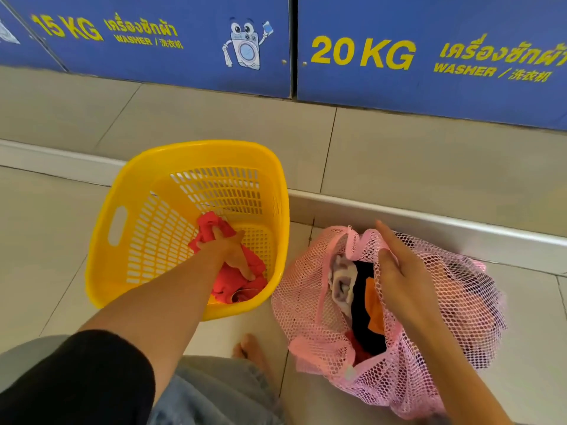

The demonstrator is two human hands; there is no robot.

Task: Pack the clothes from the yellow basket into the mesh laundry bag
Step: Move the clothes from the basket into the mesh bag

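The yellow basket stands on the floor at the left, and a red garment lies crumpled at its bottom. My left hand reaches into the basket and is shut on the red garment's upper fold. To the right lies the pink mesh laundry bag, its mouth open, with white, black, orange and red clothes inside. My right hand grips the bag's right rim and holds the opening apart.
A raised tiled step with a metal edge runs behind the basket and bag. Blue washer panels stand on it. My bare foot and knee in grey cloth are between basket and bag, near the bottom.
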